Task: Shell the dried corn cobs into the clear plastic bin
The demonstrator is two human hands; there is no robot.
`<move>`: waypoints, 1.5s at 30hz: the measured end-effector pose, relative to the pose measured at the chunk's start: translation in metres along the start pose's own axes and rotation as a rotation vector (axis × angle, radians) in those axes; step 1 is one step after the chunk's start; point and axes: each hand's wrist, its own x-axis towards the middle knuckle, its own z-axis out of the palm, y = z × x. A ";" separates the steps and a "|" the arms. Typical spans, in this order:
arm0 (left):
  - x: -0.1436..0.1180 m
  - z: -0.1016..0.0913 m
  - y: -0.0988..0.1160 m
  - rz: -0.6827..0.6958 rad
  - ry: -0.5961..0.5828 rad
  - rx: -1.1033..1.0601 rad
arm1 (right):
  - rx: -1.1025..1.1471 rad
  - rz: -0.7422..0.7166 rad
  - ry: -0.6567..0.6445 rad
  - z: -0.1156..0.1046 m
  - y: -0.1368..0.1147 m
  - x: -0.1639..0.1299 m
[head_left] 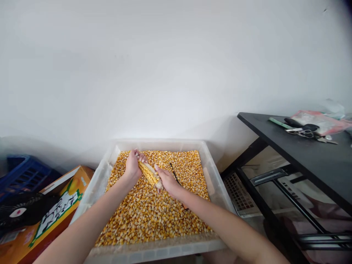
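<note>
Two bare hands are holding one ear of corn [148, 173] between them, above a wide, translucent plastic tub [154, 252]. The left hand [134, 164] is closed around the upper end of the ear, with its fingers curled over it. The right hand [168, 181] is clamped on the lower end, the thumb lying near the rows of grain (its other fingers are partly hidden from the camera). The ear is tilted, going down from the left hand to the right one; it bears many yellow kernels, and along its upper side there is a pale strip.

Below the hands, loose kernels [145, 216] cover the bottom of the tub, yellow mixed with whitish. A thin dark tool [175, 173] lies on them, partly behind the right hand and forearm.

On the left of the tub stands an orange carton [75, 182] with handwriting on a white patch, and next to it a blue crate [24, 174]. On the right is a black table [308, 157], which bears pliers [305, 129], a green-handled item [279, 123] and a crumpled plastic bag [320, 121]
</note>
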 end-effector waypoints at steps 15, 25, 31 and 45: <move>0.007 -0.007 0.001 -0.002 0.047 -0.002 | -0.017 -0.005 -0.066 -0.003 -0.003 -0.001; 0.002 -0.003 0.000 0.042 0.070 0.046 | -0.568 -0.239 -0.105 -0.010 -0.004 -0.013; 0.001 -0.001 0.001 0.026 0.067 0.051 | -0.558 -0.307 -0.109 -0.011 -0.001 -0.008; -0.007 -0.001 -0.016 0.045 0.014 0.132 | -0.808 -0.366 0.012 -0.010 -0.008 -0.013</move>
